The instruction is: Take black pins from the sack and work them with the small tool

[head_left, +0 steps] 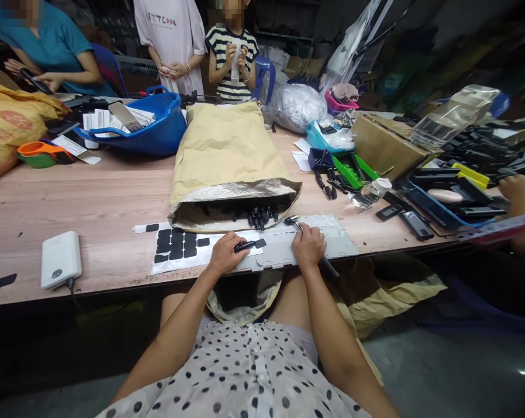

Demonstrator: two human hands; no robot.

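near front edge of desk (114, 215), left hand (226, 253) pinches black tube (245, 246), long axis pointing right toward right hand (309, 247), fingers wrapped round hammer (292, 220).

Dark capitals across the chest of a pale pink T-shirt (171, 43), worn by a person standing beyond the table, begin "FTTC"; the letters that follow are too unclear to read with certainty. Print on a yellow-orange woven sack (31, 119), including a red oval emblem (16, 119), is illegible, as are the fine markings on white cartons (99, 121) inside a blue plastic basin (158, 130).
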